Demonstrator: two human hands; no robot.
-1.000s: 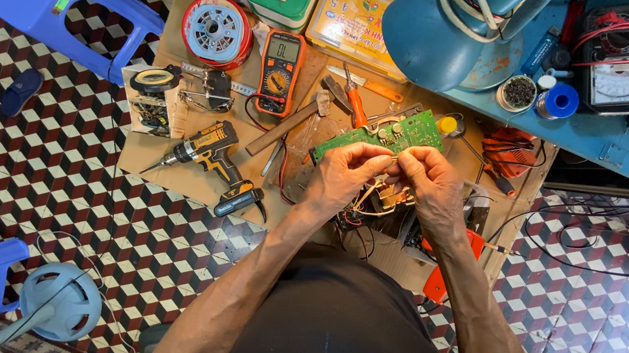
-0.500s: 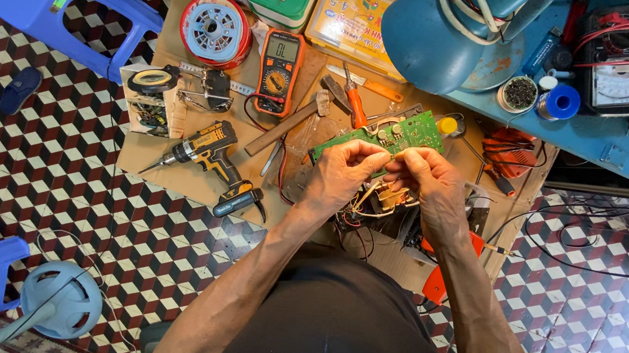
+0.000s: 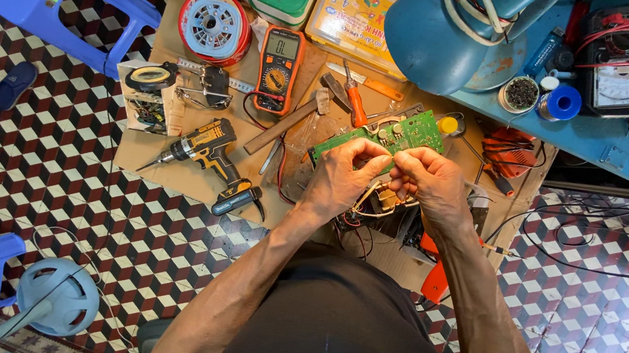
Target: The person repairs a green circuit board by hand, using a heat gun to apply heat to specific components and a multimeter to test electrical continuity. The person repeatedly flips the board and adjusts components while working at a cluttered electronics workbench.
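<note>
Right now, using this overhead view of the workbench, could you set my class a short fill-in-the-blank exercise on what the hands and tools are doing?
1. Both the left hand and the right hand are at the edge of a circuit board coloured ____.
2. The cordless drill lies to the ____ of the hands in the picture.
3. The multimeter has a casing coloured ____.
4. The hammer lies between the drill and the ____.

Missing words: green; left; orange; circuit board

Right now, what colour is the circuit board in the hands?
Green, clearest in the head view: the circuit board sits between both hands.
</note>
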